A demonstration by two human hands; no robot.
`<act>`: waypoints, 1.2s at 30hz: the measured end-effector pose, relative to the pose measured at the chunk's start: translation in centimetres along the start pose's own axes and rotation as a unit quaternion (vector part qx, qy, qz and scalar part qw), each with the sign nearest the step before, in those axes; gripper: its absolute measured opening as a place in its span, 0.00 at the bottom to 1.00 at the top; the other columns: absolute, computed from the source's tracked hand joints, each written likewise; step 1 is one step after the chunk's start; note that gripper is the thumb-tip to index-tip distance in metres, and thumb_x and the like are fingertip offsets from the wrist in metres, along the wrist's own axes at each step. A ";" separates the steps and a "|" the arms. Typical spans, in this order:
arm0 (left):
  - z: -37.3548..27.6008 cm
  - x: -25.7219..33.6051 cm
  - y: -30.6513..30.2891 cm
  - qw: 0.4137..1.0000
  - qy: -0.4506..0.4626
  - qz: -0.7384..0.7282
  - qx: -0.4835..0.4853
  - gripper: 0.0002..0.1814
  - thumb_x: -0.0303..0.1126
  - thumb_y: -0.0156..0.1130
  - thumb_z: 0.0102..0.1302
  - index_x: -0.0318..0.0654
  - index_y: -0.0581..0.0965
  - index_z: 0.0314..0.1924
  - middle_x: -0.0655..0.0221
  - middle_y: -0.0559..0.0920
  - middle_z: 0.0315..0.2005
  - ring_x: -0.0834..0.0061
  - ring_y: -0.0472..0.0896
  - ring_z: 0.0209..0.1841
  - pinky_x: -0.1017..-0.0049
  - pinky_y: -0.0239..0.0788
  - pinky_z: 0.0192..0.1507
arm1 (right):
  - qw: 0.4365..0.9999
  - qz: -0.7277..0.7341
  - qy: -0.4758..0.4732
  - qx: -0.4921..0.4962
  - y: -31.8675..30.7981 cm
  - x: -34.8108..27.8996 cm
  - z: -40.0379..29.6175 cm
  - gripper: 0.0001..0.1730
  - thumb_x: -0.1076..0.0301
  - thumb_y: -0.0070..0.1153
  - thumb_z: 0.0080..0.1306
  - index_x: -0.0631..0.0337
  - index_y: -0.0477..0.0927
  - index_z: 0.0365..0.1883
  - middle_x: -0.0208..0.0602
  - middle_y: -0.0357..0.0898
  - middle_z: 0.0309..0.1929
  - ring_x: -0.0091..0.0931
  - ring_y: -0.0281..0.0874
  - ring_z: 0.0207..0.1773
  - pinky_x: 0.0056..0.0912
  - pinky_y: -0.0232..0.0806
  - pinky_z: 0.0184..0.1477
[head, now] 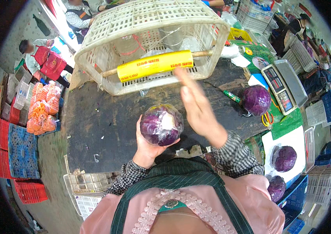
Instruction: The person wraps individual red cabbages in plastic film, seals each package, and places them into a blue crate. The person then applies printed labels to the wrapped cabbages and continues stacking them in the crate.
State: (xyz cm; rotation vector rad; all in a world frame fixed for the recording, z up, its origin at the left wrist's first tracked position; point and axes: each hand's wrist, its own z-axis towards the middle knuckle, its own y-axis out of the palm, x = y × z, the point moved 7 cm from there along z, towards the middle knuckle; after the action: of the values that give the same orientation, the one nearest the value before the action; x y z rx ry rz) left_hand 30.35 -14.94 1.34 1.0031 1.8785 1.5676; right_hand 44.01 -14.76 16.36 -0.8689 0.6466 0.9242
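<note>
A red cabbage [153,128] in clear plastic film, its pale cut stem turned up, rests in my left hand [145,150]. The fingers cup it from below and from the left side. My right hand [196,108] is off to the right of the cabbage, blurred, with its fingers stretched forward and nothing in its grasp. Just beyond those fingertips is a roll of cling film in a yellow wrapper [155,65], carried on a wooden rod [202,53]. The rod spans the mouth of a white plastic crate [150,26] lying on its side.
Right on the dark tabletop [101,137] lie another red cabbage [256,100], a green-handled tool [231,96] and orange-handled scissors [267,119]. A weighing scale [279,87] stands beyond. More cabbages [284,158] sit at my right. Bagged carrots [43,108] and a person [43,60] are at left.
</note>
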 end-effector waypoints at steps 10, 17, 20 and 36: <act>-0.1 -1.2 2.4 0.989 0.064 0.087 0.097 0.36 0.66 0.42 0.67 0.51 0.69 0.65 0.62 0.72 0.63 0.59 0.70 0.65 0.45 0.62 0.63 | 0.926 -0.241 -0.190 -0.221 3.0 -3.8 0.4 0.48 0.30 0.43 0.66 0.52 0.57 0.75 0.49 0.51 0.76 0.46 0.43 0.79 0.63 0.36 0.73; -1.0 -0.2 -0.2 0.979 0.106 0.138 0.109 0.36 0.65 0.42 0.69 0.52 0.63 0.69 0.64 0.69 0.65 0.57 0.66 0.68 0.50 0.60 0.66 | 0.970 -0.148 -0.171 -0.094 -0.8 -6.3 0.6 0.49 0.35 0.57 0.58 0.46 0.59 0.74 0.50 0.50 0.76 0.48 0.44 0.78 0.63 0.41 0.72; -0.1 -0.3 0.3 0.964 0.156 0.213 0.031 0.33 0.62 0.39 0.72 0.52 0.63 0.69 0.65 0.70 0.64 0.63 0.68 0.67 0.56 0.60 0.68 | 0.964 -0.186 -0.155 -0.107 2.4 -1.6 -3.6 0.37 0.44 0.64 0.54 0.49 0.76 0.60 0.45 0.64 0.69 0.42 0.58 0.73 0.59 0.52 0.68; 12.3 -21.2 -2.4 0.897 -0.234 0.374 -0.008 0.27 0.46 0.41 0.79 0.41 0.56 0.71 0.62 0.68 0.63 0.67 0.71 0.63 0.63 0.68 0.62 | 0.817 0.358 0.299 0.339 -14.8 14.5 -26.8 0.44 0.66 0.67 0.59 0.62 0.59 0.71 0.39 0.65 0.66 0.28 0.64 0.67 0.30 0.56 0.69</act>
State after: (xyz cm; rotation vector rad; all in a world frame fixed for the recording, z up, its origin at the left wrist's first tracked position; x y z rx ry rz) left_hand 52.13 -24.33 -5.47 2.0456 1.1887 1.4972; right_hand 60.80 -36.53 -3.42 -0.2162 1.8164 0.9563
